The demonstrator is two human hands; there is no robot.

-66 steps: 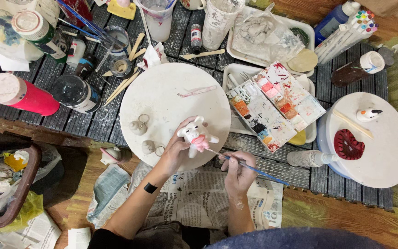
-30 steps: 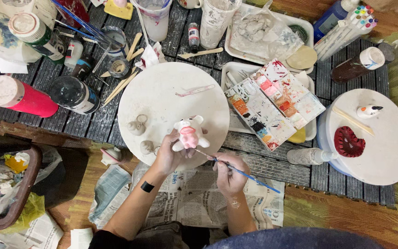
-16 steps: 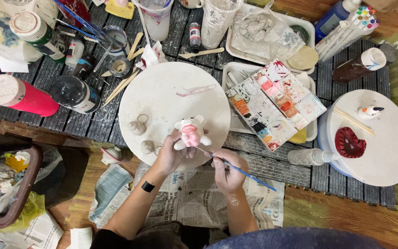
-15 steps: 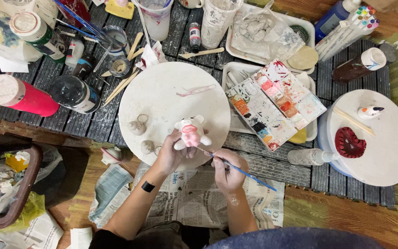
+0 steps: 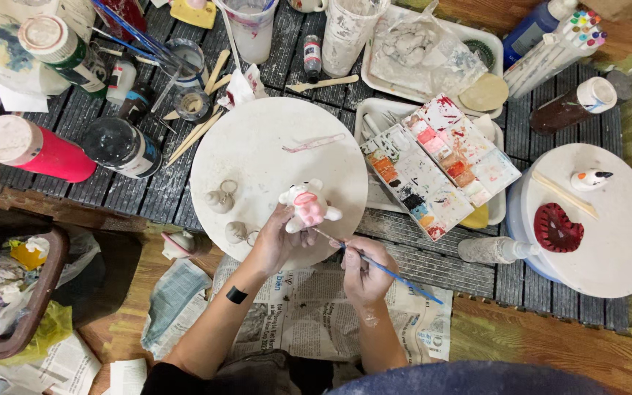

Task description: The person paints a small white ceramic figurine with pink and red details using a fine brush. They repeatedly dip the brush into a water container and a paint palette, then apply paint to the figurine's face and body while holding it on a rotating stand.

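Left hand (image 5: 276,241) grips a small white clay figurine (image 5: 307,205) with pink painted patches, fingers wrapped round its lower part, holding it tilted over the near edge of a round white board (image 5: 272,146). Right hand (image 5: 363,267) is closed on a thin blue-handled paintbrush (image 5: 382,267); the brush tip reaches up-left to the underside of the figurine, touching or nearly so, cannot tell which. The brush handle sticks out to the right past the hand.

Just left of the left hand, on the same board, sit two small unpainted clay pieces (image 5: 221,199), and a third lies off the board edge near the wrist. A black band marks the left forearm. Crumpled newspaper (image 5: 309,322) lies under both forearms.

Right of the figurine, near the right hand, a paint palette (image 5: 440,164) with many stained wells rests tilted on a white tray. Below it, right of the right hand, a clear plastic bottle (image 5: 495,250) lies on its side on the dark slatted worktop (image 5: 148,190). Farther right, a second round board (image 5: 608,219) carries a dark red heart-shaped piece (image 5: 556,228), a small painted figure and a wooden stick.

Well left of the left hand: a red canister (image 5: 34,150) and a dark jar (image 5: 122,148), both on their sides. Beyond the board: cups, brushes, wooden sticks.
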